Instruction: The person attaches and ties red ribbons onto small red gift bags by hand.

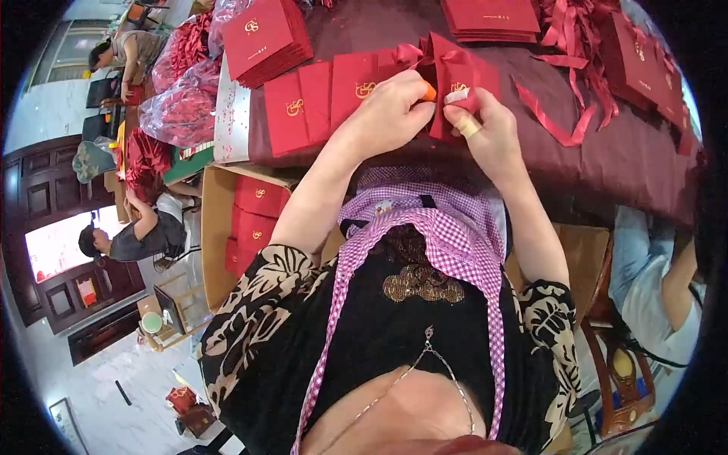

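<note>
A small red gift bag (456, 67) with a gold emblem stands at the table's near edge, between my hands. My left hand (393, 114) is closed at the bag's left side, an orange cover on one fingertip. On the other side my right hand (489, 136) pinches the bag's edge, with white and tan wraps on its fingers. A red ribbon bow (407, 54) shows just beyond my left hand. What lies right under the fingertips is partly hidden. Flat red bags (309, 95) overlap in a row left of my hands.
Stacks of red bags (265, 42) lie at the far left and far middle of the dark red tablecloth (561, 167). Loose red ribbons (565, 114) spread to the right. An open cardboard box (220, 227) holding red packets stands below the table's left end. Other people sit nearby.
</note>
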{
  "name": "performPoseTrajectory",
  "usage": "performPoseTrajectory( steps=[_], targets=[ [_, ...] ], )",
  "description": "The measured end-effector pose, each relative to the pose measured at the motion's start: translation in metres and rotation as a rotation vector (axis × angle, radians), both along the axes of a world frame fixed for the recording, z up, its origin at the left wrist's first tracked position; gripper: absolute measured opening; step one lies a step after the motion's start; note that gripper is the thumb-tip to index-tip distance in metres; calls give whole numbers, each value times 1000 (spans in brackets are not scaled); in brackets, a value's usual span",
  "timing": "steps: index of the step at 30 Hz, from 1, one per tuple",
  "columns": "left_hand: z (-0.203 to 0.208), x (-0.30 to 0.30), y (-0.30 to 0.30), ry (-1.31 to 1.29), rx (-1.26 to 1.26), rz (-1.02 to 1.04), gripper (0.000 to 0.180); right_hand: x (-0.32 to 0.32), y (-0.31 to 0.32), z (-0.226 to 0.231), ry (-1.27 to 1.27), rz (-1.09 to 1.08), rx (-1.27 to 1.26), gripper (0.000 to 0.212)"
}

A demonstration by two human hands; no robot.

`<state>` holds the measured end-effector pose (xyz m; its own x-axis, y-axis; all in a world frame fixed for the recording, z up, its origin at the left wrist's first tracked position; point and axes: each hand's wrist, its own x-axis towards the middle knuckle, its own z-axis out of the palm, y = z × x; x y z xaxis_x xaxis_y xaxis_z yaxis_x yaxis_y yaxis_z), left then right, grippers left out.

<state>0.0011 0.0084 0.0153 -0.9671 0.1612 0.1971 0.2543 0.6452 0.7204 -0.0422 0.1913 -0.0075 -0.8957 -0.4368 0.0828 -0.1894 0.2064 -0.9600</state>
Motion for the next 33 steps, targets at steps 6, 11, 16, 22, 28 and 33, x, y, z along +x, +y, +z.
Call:
performPoseTrajectory(
  steps=[6, 11, 16, 22, 28, 33],
  targets=[
    [5, 3, -7, 80, -24, -50, 10, -41, 32, 7, 424, -85, 9, 21],
    [23, 8, 2, 84, -31, -223, 10, -33, 16, 61, 994, 402, 209, 26],
    [25, 16, -11, -3, -17, -353, 10, -30, 21, 63, 801, 689, 298, 12],
    [8, 16, -39, -144, 179, -224, 6, -15, 24, 44, 767, 770, 255, 10],
    [-12, 24, -72, -279, 460, 75, 11, -14, 35, 35, 685, 678, 224, 9],
    [-9, 20, -49, -178, 399, 416, 29, -22, 34, 31, 536, 586, 153, 13]
  ],
)
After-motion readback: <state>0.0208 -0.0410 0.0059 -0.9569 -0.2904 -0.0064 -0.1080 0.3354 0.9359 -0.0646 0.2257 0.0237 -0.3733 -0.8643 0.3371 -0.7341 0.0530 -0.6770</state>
